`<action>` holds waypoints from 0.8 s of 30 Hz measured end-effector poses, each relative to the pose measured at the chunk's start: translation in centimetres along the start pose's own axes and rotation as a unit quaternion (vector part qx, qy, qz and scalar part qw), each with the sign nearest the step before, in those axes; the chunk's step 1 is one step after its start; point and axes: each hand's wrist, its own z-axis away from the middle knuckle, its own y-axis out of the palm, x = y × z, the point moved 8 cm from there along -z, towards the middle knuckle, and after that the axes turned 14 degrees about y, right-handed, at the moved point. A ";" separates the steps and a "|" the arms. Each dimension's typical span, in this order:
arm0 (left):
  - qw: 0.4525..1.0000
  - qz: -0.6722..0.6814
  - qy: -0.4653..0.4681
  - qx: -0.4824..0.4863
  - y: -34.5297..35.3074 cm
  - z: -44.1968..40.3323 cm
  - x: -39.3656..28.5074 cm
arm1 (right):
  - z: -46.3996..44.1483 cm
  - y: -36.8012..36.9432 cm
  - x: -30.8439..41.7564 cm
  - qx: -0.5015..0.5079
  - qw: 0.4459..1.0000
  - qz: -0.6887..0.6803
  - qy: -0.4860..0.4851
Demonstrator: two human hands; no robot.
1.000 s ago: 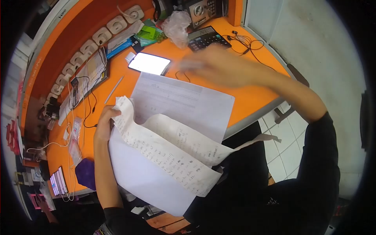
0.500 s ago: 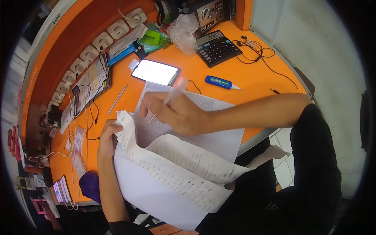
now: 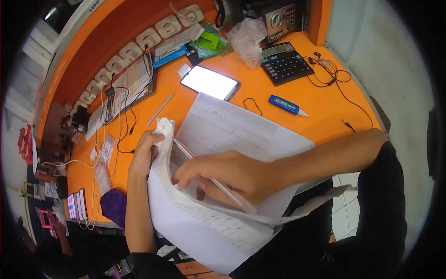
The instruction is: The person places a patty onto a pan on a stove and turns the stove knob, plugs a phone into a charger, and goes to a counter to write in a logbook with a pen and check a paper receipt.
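My left hand (image 3: 145, 151) pinches the top edge of a long handwritten paper strip (image 3: 213, 222) at the left side of the sheets. Closed around a white and red pen (image 3: 226, 188), my right hand (image 3: 227, 176) lies over the strip, its fingertips at the strip's fold. The pen's tip points up and left. Beneath are a printed sheet (image 3: 223, 128) on the desk and a blank white sheet (image 3: 186, 232) hanging towards my lap. A lit phone (image 3: 210, 83) touches the printed sheet's top edge.
On the orange desk (image 3: 153, 109) are a calculator (image 3: 286, 65), a blue correction pen (image 3: 284, 104), a silver pen (image 3: 160, 109), earphones (image 3: 332, 76), a plastic bag (image 3: 248, 42) and a purple cloth (image 3: 114, 208). Power sockets line the back wall. Another person's hand (image 3: 59, 228) shows at lower left.
My right hand came from above the desk onto the papers with the pen, then moved down and right to the strip. The strip's raised fold is pressed down. The view has shifted.
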 end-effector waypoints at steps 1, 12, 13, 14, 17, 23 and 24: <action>0.999 -0.024 -0.020 0.009 0.2 0.2 -0.1 | 0.4 0.5 0.6 -0.014 0.999 -0.010 -0.035; 0.991 -0.129 -0.015 -0.013 0.1 0.2 -0.1 | 4.3 6.8 4.2 0.155 0.961 0.135 -0.186; 0.989 -0.147 -0.008 -0.018 -0.2 0.1 0.0 | 4.8 6.6 4.7 0.121 0.950 0.149 -0.247; 0.986 -0.165 -0.002 -0.023 -0.5 0.0 0.0 | 5.4 6.3 5.4 0.081 0.935 0.163 -0.306; 0.985 -0.169 -0.021 0.036 1.4 0.6 -1.9 | 5.3 4.6 6.0 -0.010 0.923 0.158 -0.352; 0.996 -0.040 0.004 0.074 1.4 0.0 -0.8 | 2.3 2.0 3.0 -0.026 0.949 0.216 -0.228; 0.997 -0.040 0.003 0.072 1.4 0.3 -0.8 | 2.0 1.7 3.3 -0.068 0.937 0.250 -0.235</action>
